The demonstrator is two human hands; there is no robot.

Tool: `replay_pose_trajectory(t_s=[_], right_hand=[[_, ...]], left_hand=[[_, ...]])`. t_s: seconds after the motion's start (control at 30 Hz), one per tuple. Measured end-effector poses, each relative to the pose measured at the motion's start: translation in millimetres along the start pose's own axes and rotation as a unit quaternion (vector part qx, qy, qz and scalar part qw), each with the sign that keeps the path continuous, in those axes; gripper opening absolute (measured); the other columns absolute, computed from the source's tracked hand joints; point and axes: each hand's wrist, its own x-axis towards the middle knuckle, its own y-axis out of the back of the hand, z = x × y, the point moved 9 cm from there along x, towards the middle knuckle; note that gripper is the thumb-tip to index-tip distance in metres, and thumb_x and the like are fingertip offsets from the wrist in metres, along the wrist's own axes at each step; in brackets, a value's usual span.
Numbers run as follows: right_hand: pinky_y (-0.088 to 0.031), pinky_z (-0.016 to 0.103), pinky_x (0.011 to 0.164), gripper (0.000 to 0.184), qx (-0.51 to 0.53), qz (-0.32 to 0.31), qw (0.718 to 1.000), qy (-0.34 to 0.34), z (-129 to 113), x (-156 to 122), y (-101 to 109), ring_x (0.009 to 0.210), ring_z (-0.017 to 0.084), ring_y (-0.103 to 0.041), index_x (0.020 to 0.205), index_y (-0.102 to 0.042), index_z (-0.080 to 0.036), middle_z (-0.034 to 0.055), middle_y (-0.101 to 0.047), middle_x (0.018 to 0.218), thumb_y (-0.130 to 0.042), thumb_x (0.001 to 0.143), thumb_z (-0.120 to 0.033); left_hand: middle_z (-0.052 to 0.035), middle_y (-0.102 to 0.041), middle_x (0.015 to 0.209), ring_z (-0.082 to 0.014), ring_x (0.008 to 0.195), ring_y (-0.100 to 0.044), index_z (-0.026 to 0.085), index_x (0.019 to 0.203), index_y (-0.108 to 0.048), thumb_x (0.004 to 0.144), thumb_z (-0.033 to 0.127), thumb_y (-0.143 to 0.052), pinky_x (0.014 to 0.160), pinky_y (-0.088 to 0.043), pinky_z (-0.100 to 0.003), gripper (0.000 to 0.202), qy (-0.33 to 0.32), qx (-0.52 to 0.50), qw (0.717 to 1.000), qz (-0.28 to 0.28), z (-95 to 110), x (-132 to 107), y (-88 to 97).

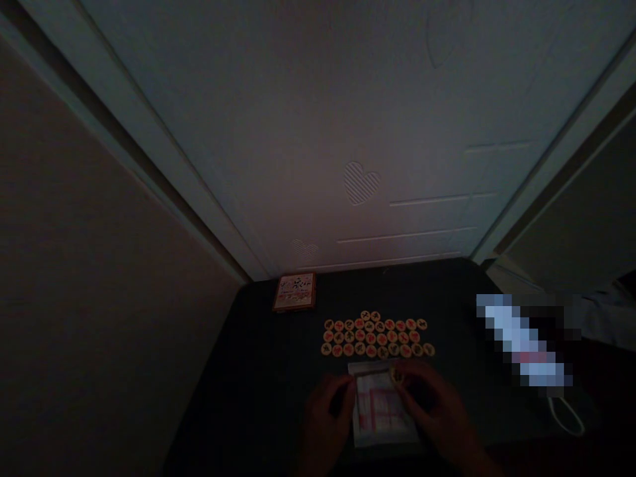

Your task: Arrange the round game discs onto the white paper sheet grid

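From here I see the right hand [432, 407] pinching one round piece [396, 377] between its fingers, at the upper right part of a white tray [380, 438] on the dark desk [263, 377]. The left hand [326, 414] curls at the tray's left edge; whether its fingers grip it, I can't tell. Just beyond, other pieces [370, 338] lie in rows.

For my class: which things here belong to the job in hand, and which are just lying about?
Job in hand:
round piece in right hand
rows of round pieces
white-rimmed tray at left hand

Apparently lying about:
patterned square box
blurred object
white cord loop
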Motion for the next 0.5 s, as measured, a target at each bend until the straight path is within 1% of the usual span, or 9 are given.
replay_pose_trajectory(t_s=[0.1,0.23,0.37,0.5], right_hand=[[-0.060,0.038,0.097,0.022,0.018,-0.025,0.999,0.023,-18.8,-3.1,-14.9,0.110,0.025,-0.072,0.112,-0.074,-0.028,0.0076,-0.076,0.116,-0.067,0.092,-0.036],[-0.060,0.036,0.095,0.022,0.045,-0.057,0.997,0.037,-28.6,-6.0,-26.3,0.108,0.023,-0.073,0.114,-0.073,-0.029,0.0063,-0.076,0.116,-0.064,0.095,-0.034],[-0.059,0.037,0.096,0.025,0.042,-0.048,0.997,0.034,-30.9,-6.3,-24.4,0.111,0.024,-0.071,0.118,-0.072,-0.030,0.0073,-0.074,0.120,-0.065,0.095,-0.035],[-0.059,0.038,0.095,0.024,0.060,-0.075,0.995,0.035,-37.2,-6.2,-28.6,0.107,0.024,-0.071,0.116,-0.073,-0.030,0.0066,-0.074,0.116,-0.064,0.095,-0.038]], left_hand=[[-0.0068,-0.079,0.096,-0.0224,0.088,-0.074,0.023,0.102,-0.077,0.095,0.045,-0.062,0.080,-0.060,-0.031,0.027,0.048,-0.049,0.997,-0.029,8.2,-3.7,-11.0],[-0.0064,-0.078,0.092,-0.0212,0.083,-0.072,0.021,0.100,-0.074,0.092,0.047,-0.065,0.077,-0.059,-0.030,0.029,0.096,-0.132,0.983,-0.082,12.5,-5.8,-30.8],[-0.0067,-0.076,0.089,-0.0204,0.082,-0.071,0.019,0.097,-0.071,0.089,0.050,-0.068,0.075,-0.057,-0.029,0.032,0.126,-0.202,0.968,-0.080,8.3,-6.2,-35.1],[-0.0055,-0.074,0.090,-0.0189,0.080,-0.070,0.019,0.100,-0.069,0.087,0.050,-0.071,0.073,-0.056,-0.028,0.034,0.130,-0.233,0.959,-0.092,12.2,-7.0,-36.0]])
